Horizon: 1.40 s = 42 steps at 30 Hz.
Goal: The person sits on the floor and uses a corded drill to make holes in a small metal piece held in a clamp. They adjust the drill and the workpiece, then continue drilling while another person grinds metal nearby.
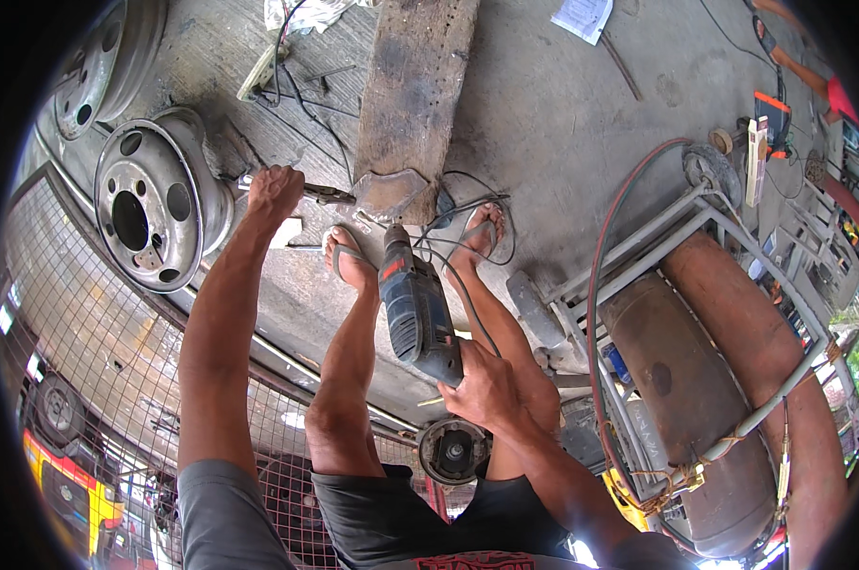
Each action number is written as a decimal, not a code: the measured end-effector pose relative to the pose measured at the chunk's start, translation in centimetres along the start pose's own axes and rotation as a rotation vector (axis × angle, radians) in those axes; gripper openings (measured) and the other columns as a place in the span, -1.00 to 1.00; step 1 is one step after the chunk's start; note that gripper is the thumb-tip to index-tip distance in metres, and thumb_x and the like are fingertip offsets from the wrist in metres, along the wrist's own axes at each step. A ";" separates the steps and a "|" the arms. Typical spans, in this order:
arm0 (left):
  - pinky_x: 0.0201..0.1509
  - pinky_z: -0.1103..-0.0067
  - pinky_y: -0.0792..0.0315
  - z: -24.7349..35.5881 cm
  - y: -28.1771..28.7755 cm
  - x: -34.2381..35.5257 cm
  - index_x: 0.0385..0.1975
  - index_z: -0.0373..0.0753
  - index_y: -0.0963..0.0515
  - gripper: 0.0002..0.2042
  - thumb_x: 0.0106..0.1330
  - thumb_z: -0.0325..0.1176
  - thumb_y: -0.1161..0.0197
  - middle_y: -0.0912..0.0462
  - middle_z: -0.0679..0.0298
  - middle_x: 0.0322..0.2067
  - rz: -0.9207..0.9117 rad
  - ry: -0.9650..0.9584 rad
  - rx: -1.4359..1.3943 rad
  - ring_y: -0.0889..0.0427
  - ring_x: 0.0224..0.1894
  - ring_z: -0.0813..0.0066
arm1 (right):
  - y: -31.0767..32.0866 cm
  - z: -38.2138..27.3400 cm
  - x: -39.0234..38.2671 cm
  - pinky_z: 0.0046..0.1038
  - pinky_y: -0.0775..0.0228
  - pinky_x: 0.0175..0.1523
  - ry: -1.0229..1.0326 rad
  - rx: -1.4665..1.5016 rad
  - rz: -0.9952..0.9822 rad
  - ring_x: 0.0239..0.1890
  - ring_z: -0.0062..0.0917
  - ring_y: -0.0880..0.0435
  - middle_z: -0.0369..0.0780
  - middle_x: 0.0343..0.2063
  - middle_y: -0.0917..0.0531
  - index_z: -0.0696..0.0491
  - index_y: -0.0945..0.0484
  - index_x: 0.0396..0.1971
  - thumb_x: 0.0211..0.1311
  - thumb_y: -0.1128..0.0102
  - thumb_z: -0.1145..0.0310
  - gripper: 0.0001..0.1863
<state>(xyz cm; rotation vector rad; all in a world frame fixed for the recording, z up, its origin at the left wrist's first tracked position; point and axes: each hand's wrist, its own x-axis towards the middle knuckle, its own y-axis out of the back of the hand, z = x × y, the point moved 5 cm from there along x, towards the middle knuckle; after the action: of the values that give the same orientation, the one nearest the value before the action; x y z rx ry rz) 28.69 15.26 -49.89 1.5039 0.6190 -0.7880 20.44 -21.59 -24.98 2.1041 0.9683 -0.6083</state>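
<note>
My left hand (276,193) is wrapped around the handles of locking pliers (329,194). The pliers' jaws clamp the left edge of a small, flat metal plate (391,196). That plate lies on the near end of a thick, worn wooden plank (415,85). In my right hand (486,388) is a dark blue power drill (416,309), gripped by its rear handle. Its chuck points away from me, at the plate's near edge; whether the bit touches the metal is too small to tell.
Steel wheel rims (150,204) stand at the left, beside a wire mesh panel (87,313). Gas cylinders (696,380) lie in a metal-framed cart at the right, with a red hose (596,275) alongside. Black cables (458,223) tangle around my sandalled feet. Another person's arm (805,71) shows far right.
</note>
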 end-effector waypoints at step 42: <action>0.04 0.43 -0.48 -0.1 3.2 1.5 -0.46 -0.06 -0.69 -0.83 0.35 -0.37 -0.18 -0.73 0.27 -0.39 0.187 -0.144 0.189 -0.73 -0.15 0.32 | 1.6 -0.4 1.0 -0.14 -0.62 -0.11 0.028 0.015 -0.044 -0.22 -0.07 -0.75 -0.03 -0.28 -0.71 0.12 -0.57 0.00 -0.05 -0.54 0.37 -0.45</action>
<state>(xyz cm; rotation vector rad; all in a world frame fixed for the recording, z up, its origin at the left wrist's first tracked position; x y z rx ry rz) 32.17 14.92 -49.07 1.6331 0.2975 -0.8185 22.39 -21.52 -24.72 2.1147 1.0307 -0.6110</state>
